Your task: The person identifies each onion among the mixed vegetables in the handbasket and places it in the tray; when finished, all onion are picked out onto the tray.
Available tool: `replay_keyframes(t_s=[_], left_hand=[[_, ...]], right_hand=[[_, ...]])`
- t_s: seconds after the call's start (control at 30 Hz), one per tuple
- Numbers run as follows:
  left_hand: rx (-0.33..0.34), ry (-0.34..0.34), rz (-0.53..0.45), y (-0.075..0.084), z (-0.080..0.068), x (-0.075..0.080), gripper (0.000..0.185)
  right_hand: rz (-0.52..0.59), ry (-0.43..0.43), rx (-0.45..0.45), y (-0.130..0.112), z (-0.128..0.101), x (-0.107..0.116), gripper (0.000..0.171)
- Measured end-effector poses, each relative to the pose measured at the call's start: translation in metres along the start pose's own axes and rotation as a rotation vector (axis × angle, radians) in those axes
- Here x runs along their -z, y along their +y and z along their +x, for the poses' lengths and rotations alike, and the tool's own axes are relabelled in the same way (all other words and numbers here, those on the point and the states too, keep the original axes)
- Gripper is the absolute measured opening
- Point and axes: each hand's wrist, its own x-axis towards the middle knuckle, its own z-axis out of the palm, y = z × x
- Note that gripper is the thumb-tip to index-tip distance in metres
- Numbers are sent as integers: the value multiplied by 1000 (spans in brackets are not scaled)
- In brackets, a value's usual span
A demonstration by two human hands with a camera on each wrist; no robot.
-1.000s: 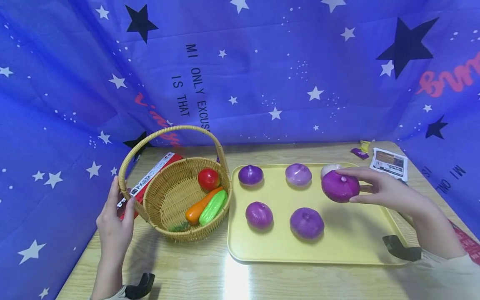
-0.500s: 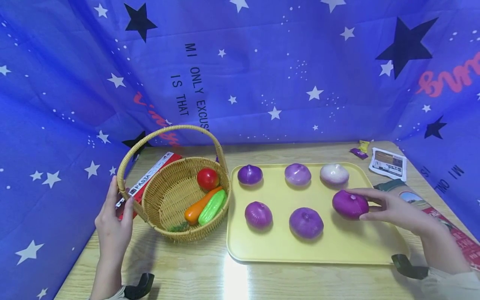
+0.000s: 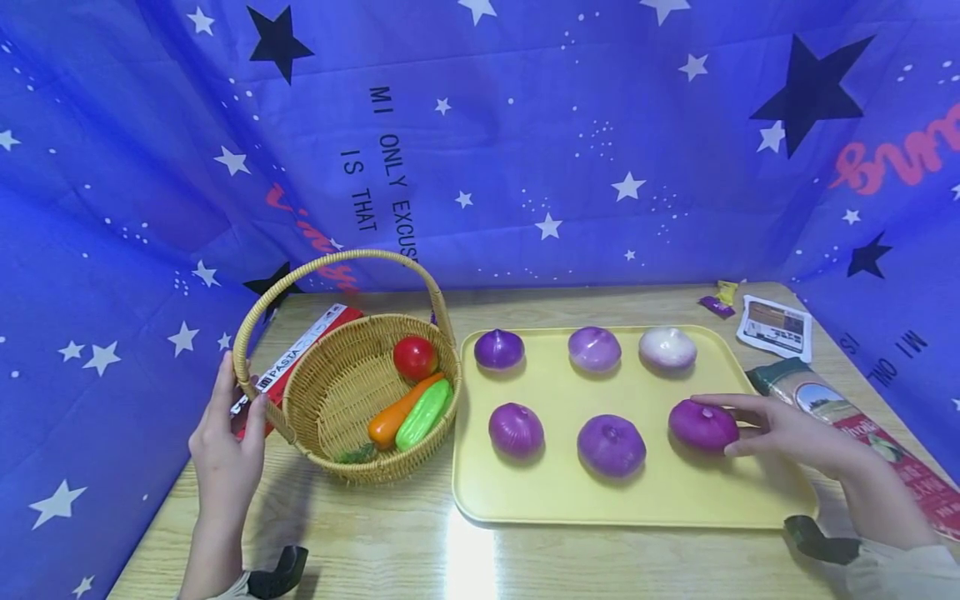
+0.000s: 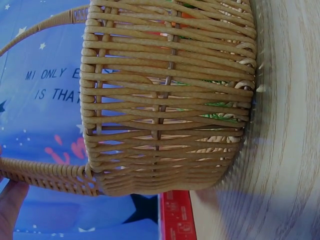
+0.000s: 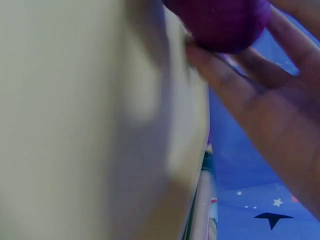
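Right hand (image 3: 787,429) at 3 o'clock of the tray (image 3: 652,508): fingers spread about the dark purple onion (image 3: 702,424), thumb below, index across the top; onion resting on the tray surface, front row, right end. Grasp loose but contact plain in both head and right wrist views (image 5: 225,22). Left hand (image 3: 225,442) at 9 o'clock of the wicker basket (image 3: 352,467): fingers and thumb pinching the base of the basket handle (image 3: 243,367).

Tray count: six onions in two rows of three. Back row at 12 o'clock: purple onion (image 3: 498,349), pale purple onion (image 3: 594,348), white onion (image 3: 667,347). Front row: striped purple onion (image 3: 516,429), round purple onion (image 3: 611,445), then the held one. Grid appears full.

Basket contents: tomato (image 3: 416,357), carrot (image 3: 396,414), cucumber (image 3: 424,414), a sprig of green at 6 o'clock. No onions visible inside.

Judgement: onion placement looks essentially complete, sixth one seated; remaining, releasing it. Basket items untouched.

Also noted: red pasta box (image 3: 300,354) behind basket, packet (image 3: 776,327) and long packaged item (image 3: 855,433) at 3 o'clock off-tray.
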Motion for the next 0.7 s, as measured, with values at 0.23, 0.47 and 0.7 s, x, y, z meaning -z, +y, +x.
replay_keyframes(t_s=[0.23,0.47,0.7], left_hand=[[9,-5,1,0,1,-2,67],[15,-10,2,2,2,-2,66],[4,-17,5,4,6,0,63]], right_hand=[[13,-21,2,5,-2,-2,66],[32,-28,22,6,-6,1,69],[8,-7,40,-4,-8,17,66]])
